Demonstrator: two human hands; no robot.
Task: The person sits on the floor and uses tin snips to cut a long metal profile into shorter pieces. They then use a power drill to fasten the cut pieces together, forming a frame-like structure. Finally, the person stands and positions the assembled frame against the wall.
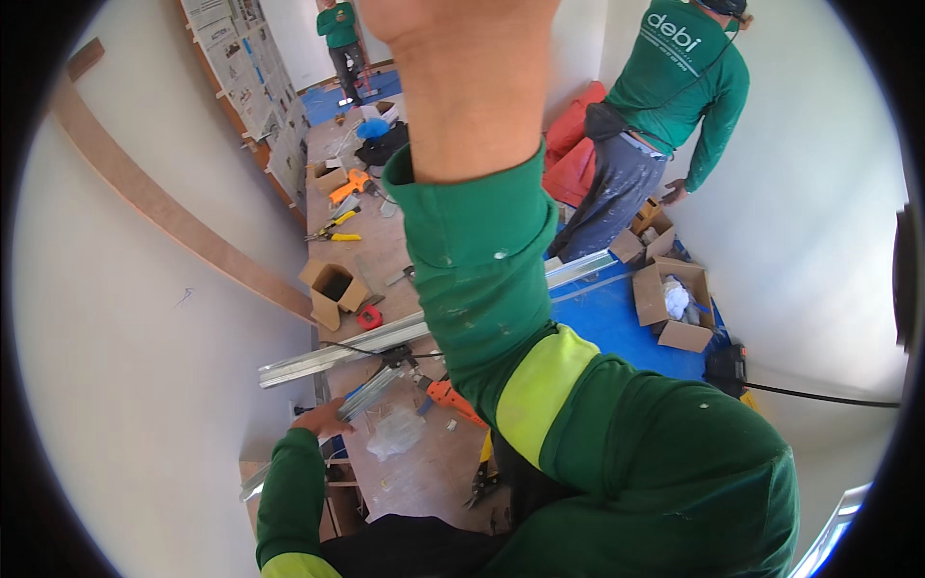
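My right arm, in a green sleeve with a yellow band, reaches up across the middle of the view. Of my right hand [453,17] only the wrist and heel show at the top edge; its fingers are cut off. Low on the left, my left hand [324,420] lies with fingers outstretched at the edge of the brown board worktop [400,486], beside short metal channels [374,393]. Nothing shows in its grasp. Close by are a crumpled clear plastic bag [396,432] and an orange power tool [453,398], partly behind my right sleeve.
Long metal channels [347,353] cross the worktop. Further along are an open carton [333,289], a red tape measure [369,317], yellow-handled snips [337,227] and an orange drill [351,185]. A co-worker [665,87] bends beside cartons [674,299] at right; another person [339,39] stands far back.
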